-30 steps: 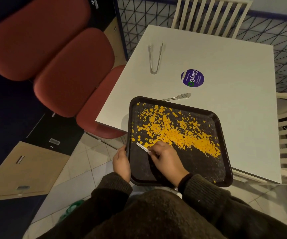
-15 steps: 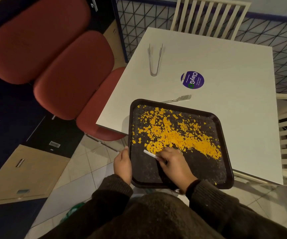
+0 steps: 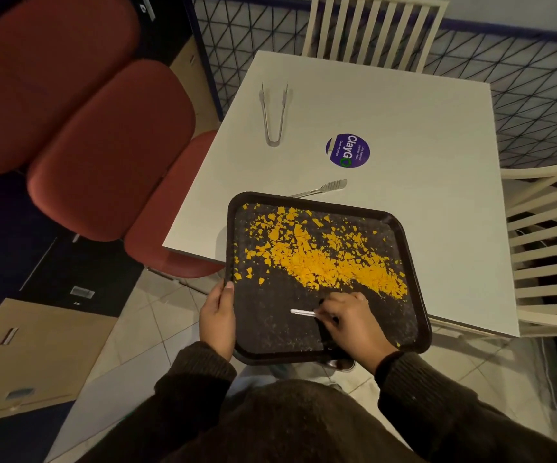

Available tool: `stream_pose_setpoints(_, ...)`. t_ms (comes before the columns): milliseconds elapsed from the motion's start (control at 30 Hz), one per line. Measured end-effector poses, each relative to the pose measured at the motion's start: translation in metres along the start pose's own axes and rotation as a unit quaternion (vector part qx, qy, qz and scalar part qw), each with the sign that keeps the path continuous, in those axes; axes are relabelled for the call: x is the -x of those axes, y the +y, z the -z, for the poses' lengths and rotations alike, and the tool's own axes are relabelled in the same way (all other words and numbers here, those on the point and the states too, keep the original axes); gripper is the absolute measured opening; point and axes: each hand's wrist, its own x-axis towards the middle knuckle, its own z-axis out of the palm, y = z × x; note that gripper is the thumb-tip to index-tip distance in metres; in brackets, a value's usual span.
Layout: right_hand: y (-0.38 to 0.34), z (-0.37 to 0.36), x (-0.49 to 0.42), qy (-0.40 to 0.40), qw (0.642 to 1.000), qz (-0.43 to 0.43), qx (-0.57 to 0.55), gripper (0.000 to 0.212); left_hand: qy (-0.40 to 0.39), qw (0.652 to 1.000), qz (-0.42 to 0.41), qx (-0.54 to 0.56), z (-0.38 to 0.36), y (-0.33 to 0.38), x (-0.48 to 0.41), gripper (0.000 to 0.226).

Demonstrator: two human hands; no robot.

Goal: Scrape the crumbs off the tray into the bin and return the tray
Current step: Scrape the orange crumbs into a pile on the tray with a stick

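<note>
A dark square tray [image 3: 414,295] overhangs the near corner of the white table [image 3: 420,128]. Orange crumbs [image 3: 323,259] lie in a diagonal band across its middle, with scattered bits toward the far left corner. My left hand [image 3: 218,319] grips the tray's near left edge, thumb on the rim. My right hand [image 3: 354,325] hovers over the tray's near part, holding a small scraper [image 3: 303,312] whose pale blade points left, just short of the crumb band. No bin is clearly in view.
Metal tongs [image 3: 273,115] and a round purple sticker [image 3: 348,150] sit farther back on the table. A metal fork-like utensil [image 3: 323,188] lies just beyond the tray. Red padded seats [image 3: 103,145] stand left; white slatted chairs [image 3: 551,255] stand right and behind. Tiled floor lies below.
My right hand with the scraper has drawn back toward me and to the right, away from the crumb band. The tray has slid slightly toward me. My left hand keeps its grip.
</note>
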Motion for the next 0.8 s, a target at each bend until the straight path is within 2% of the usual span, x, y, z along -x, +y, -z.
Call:
stream_pose_setpoints(133,0.008,0.000,-0.016,0.061,0.997,-0.054,-0.015,0.010,-0.021,0.999,-0.040,-0.027,0.001,-0.001,-0.001,0.041)
stream_pose_setpoints(300,0.020,0.011,-0.030,0.101,0.987,-0.122,-0.011,0.010,-0.019,0.998,-0.053,-0.036,0.001,-0.001,-0.001,0.040)
stream_pose_setpoints(367,0.026,0.016,-0.022,0.098,0.989,-0.109,-0.011,0.009,-0.017,0.997,-0.059,-0.043,0.001,0.000,-0.004,0.039)
stream_pose_setpoints(467,0.044,0.016,-0.003,0.041,0.996,-0.083,0.015,0.009,-0.009,0.997,-0.055,-0.047,0.001,-0.001,-0.008,0.039)
stream_pose_setpoints(533,0.057,0.013,0.007,0.019,0.995,-0.096,0.031,0.010,-0.002,0.998,-0.050,-0.048,0.001,0.000,-0.009,0.038)
stream_pose_setpoints(800,0.056,0.015,-0.027,0.102,0.982,-0.156,-0.014,0.015,0.016,0.996,-0.055,-0.068,-0.001,0.004,-0.007,0.038)
